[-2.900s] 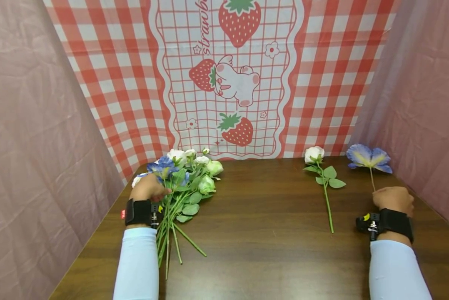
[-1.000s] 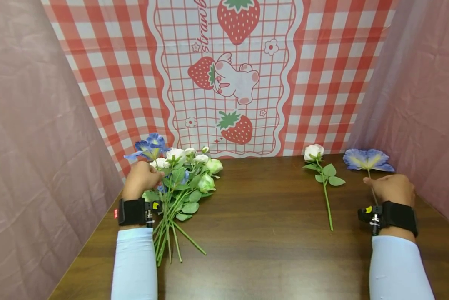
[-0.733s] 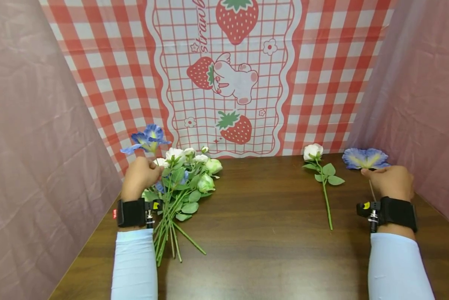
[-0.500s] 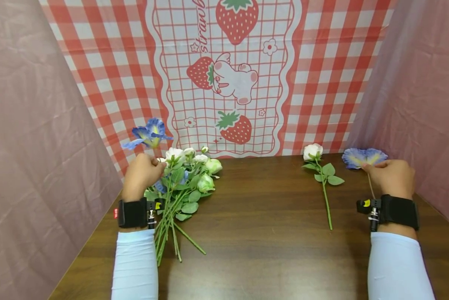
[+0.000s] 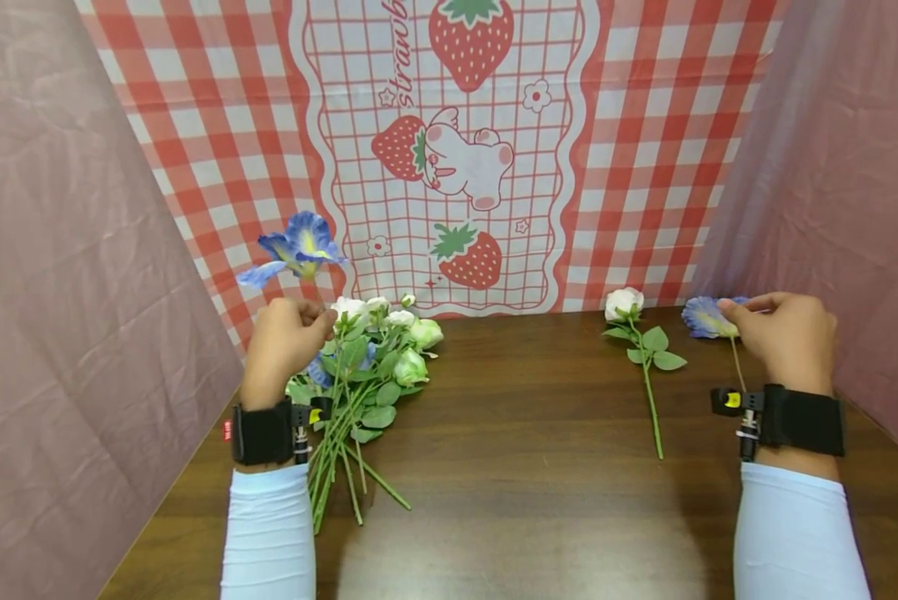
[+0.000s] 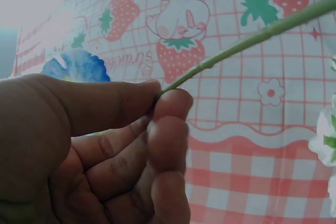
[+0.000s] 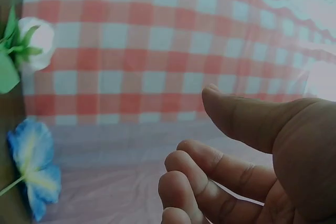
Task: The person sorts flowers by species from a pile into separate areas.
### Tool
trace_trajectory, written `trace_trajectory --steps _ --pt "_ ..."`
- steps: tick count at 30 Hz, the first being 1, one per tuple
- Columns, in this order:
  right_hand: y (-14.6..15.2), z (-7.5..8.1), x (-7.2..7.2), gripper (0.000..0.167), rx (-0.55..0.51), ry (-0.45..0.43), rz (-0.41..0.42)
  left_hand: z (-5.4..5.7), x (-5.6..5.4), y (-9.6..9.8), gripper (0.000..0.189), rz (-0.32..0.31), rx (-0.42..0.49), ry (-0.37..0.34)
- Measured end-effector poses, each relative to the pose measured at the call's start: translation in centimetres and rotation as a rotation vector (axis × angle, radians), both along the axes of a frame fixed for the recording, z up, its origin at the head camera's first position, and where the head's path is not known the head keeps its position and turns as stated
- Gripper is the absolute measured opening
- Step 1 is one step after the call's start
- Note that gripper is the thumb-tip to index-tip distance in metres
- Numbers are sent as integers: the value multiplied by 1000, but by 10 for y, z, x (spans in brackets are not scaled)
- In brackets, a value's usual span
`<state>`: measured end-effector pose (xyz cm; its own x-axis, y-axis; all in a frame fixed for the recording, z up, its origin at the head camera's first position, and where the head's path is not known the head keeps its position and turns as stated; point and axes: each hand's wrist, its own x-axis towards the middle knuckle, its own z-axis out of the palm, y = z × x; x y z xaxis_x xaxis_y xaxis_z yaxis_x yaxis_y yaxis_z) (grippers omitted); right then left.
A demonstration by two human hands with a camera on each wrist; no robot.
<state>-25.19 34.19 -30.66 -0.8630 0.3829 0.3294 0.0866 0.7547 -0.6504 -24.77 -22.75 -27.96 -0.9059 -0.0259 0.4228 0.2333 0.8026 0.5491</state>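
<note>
In the head view my left hand holds up a blue iris above a pile of flowers. The left wrist view shows its green stem pinched between thumb and forefinger. My right hand hovers over a second blue iris, which lies on the table at the far right. In the right wrist view the right hand has thumb and fingers apart with nothing between them. That iris lies to one side there, apart from the fingertips.
A white rose with a leafy stem lies left of the right-hand iris. Bare stems of the pile point toward the near edge of the brown wooden table. A red checked strawberry cloth hangs behind, with pink drapes at both sides.
My left hand has lifted the blue iris up out of the pile. My right hand, earlier at the other iris's stem, has let go and risen slightly.
</note>
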Motion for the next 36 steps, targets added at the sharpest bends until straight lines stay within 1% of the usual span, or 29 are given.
trace_trajectory --steps 5,7,13,20,27,29,33,36 --pt "-14 12 5 71 34 65 51 2 1 6 26 -29 28 56" --pt "-22 16 7 68 37 103 72 2 1 9 26 -37 34 73" --pt "-48 24 9 64 24 166 136 5 2 18 26 -65 47 88" --pt "-72 26 8 61 88 192 186 5 1 34 22 -96 61 132" --pt "-88 28 10 60 109 185 232 2 0 52 22 -136 74 136" --pt "-91 29 11 60 116 186 240 2 0 56 22 -144 80 147" --pt "-98 31 13 60 123 183 250 0 -1 65 23 -160 105 195" --pt "-104 33 16 60 119 183 260 -3 -2 72 25 -172 132 253"
